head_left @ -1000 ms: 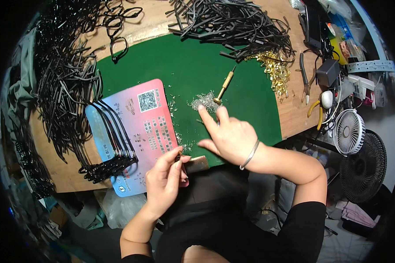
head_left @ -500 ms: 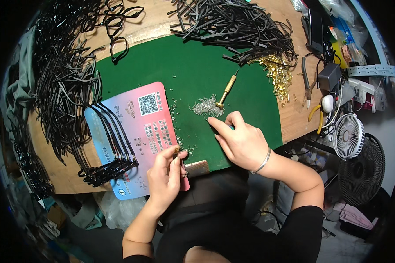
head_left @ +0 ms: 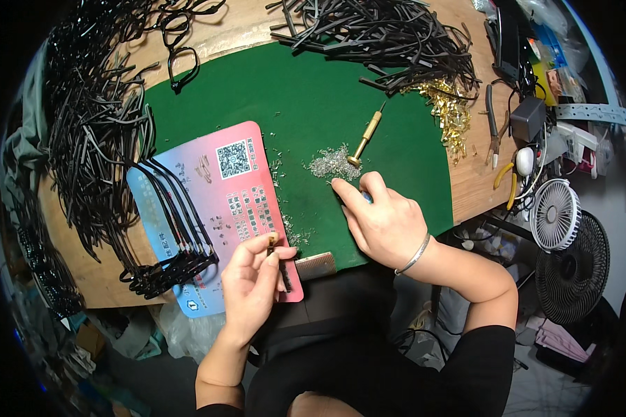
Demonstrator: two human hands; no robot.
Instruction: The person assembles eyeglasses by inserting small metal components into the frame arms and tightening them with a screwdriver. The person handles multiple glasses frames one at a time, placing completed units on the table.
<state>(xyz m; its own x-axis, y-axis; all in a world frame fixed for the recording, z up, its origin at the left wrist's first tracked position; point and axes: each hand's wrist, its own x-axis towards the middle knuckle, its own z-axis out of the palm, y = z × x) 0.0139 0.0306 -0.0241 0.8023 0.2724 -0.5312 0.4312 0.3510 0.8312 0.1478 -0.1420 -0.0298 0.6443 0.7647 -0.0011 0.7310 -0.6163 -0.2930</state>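
Observation:
My left hand [head_left: 249,288] pinches a small gold metal piece [head_left: 272,242] between thumb and fingers, above the lower right of a pink and blue printed mat. A dark strip shows below it, partly hidden by the fingers. My right hand [head_left: 389,219] is closed over the green mat, its index fingertip at the near edge of a pile of tiny silver screws [head_left: 334,163]. A blue bit of a tool [head_left: 366,197] shows under that hand; the rest is hidden. Beside the pile lies a brass screwdriver [head_left: 367,137], its tip pointing away.
Several black glasses temples [head_left: 177,267] lie side by side on the printed mat [head_left: 247,142]. Loose temples [head_left: 389,42] heap at the back and left. Gold pieces [head_left: 448,115], pliers [head_left: 494,125] and a white fan [head_left: 555,215] are at right. Black frames [head_left: 181,62] lie at the back left.
My left hand has shifted slightly left and turned, so the gold piece shows more. My right hand stays by the screw pile. The whole view has shifted a little.

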